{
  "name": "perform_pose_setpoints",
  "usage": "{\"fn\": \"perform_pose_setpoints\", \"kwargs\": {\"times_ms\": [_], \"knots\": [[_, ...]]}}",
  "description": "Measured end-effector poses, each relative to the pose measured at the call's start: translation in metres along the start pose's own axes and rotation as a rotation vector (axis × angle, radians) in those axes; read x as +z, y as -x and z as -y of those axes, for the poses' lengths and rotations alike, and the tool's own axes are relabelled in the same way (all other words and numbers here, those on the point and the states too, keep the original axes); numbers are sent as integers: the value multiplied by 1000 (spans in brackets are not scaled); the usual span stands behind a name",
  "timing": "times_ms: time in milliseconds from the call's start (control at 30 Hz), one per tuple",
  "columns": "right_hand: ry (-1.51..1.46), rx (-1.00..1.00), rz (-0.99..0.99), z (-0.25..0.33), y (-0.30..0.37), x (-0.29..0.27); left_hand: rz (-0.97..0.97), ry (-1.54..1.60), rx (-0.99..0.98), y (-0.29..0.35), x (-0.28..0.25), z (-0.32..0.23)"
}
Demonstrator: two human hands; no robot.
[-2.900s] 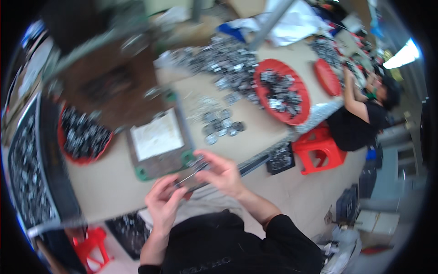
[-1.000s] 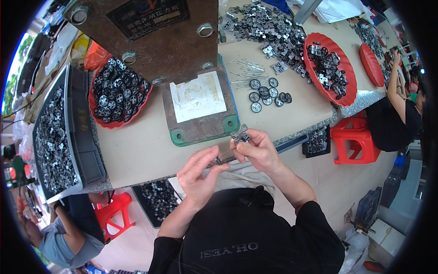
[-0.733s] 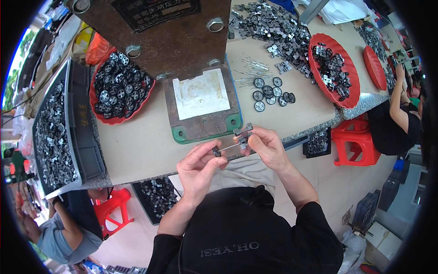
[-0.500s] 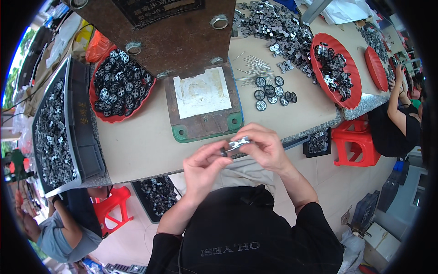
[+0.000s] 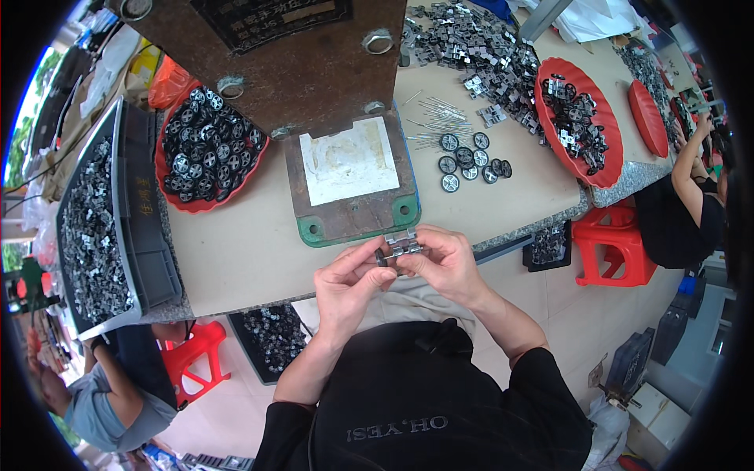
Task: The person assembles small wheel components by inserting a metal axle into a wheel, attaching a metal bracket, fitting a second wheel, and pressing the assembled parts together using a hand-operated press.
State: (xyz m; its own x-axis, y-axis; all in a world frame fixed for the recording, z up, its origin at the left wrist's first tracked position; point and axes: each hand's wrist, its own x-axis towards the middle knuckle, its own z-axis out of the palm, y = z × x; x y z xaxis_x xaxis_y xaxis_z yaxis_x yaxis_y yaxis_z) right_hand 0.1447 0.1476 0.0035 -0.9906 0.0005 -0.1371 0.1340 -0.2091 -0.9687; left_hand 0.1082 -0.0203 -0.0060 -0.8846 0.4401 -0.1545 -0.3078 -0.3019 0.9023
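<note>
In front of the press base, both my hands meet over small toy-car parts. My left hand (image 5: 348, 284) pinches a small black wheel (image 5: 380, 257) between thumb and fingers, seen edge-on. My right hand (image 5: 449, 267) grips a silver-grey toy chassis piece (image 5: 404, 244) by its right end. Wheel and chassis piece are close together; whether an axle joins them is hard to make out. Beyond them, loose wheels (image 5: 465, 158) with silver spokes lie beside thin metal axle pins (image 5: 444, 116). More chassis pieces (image 5: 491, 67) are heaped farther back.
A brown metal press (image 5: 314, 71) with a green-edged base (image 5: 357, 228) stands ahead. Red bowls hold wheels (image 5: 206, 149) on the left and wheeled chassis (image 5: 577, 118) on the right. A grey bin (image 5: 145, 212) of parts is at far left. Other people sit on both sides.
The chassis piece has tilted so more of its face shows, and my right hand has come slightly lower. My left hand still pinches the wheel in nearly the same place.
</note>
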Motion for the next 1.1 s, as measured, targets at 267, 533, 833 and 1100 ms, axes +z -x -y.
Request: {"fn": "perform_pose_setpoints", "kwargs": {"times_ms": [267,533,833,1100], "knots": [[248,-185,-108,9,-2,11,44,119,-92,-3,3,-5],[240,-98,112,23,-1,2,-3,352,-210,-5,-9,5],[1036,-123,-591,9,-32,-40,31,390,-276,-5,-3,-2],[714,-141,-375,13,-13,-35,34,266,-285,-3,1,-5]]}}
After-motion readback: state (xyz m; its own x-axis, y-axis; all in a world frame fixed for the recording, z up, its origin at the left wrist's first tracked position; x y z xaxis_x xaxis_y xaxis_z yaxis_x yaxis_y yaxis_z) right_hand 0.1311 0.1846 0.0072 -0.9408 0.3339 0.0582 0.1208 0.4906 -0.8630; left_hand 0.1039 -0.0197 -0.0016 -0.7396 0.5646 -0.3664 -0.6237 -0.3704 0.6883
